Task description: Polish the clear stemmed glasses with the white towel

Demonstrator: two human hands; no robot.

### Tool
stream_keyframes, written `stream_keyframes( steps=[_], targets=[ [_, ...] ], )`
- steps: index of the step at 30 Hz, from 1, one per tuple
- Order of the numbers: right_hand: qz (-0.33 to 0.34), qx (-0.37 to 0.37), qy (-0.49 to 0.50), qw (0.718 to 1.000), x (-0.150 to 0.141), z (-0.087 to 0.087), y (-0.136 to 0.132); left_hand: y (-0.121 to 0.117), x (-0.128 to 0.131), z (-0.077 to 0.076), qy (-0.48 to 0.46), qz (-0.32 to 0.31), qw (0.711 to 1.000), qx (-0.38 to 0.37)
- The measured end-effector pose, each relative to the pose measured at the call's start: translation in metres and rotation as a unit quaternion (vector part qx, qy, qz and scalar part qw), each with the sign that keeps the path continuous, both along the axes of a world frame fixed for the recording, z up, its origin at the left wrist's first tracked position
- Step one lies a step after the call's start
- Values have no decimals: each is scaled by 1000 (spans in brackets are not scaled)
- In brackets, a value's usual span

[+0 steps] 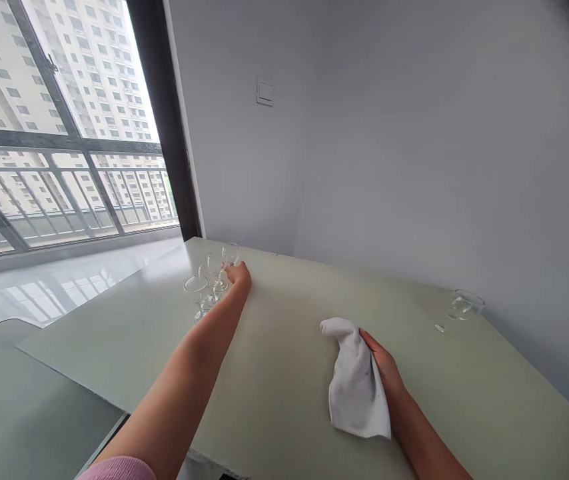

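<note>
At the far left of the table, my left hand (238, 272) reaches out with its fingers closed around a clear stemmed glass (230, 252). Several more clear stemmed glasses (196, 285) stand close together beside that hand, partly overlapping one another. My right hand (383, 363) grips a white cloth (357, 387) by its right side, and the cloth hangs in loose folds above the front middle of the table. Another clear glass (467, 301) is apart from the group, near the right back edge; its lower part is faint.
The pale green glossy table (274, 373) meets a plain grey wall (389, 147) along its back. A light switch (264, 91) is on the wall. Large windows (64, 127) stand to the left. A grey chair-like surface (24, 393) adjoins the table's left front edge.
</note>
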State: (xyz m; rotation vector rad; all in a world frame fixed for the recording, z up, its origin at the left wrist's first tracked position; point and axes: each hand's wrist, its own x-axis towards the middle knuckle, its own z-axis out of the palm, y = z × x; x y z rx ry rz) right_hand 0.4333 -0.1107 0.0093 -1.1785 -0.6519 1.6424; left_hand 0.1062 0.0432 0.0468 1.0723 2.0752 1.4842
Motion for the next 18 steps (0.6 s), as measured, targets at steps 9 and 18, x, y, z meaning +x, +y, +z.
stream_keyframes(
  steps=[9, 18],
  targets=[
    [-66, 65, -29, 995, 8, 21, -9, -44, 68, -7, 62, -118, 991, -6],
    [-151, 231, -66, 959, -13, 38, -27, -130, 130, -22, 268, -287, 919, 43]
  ],
)
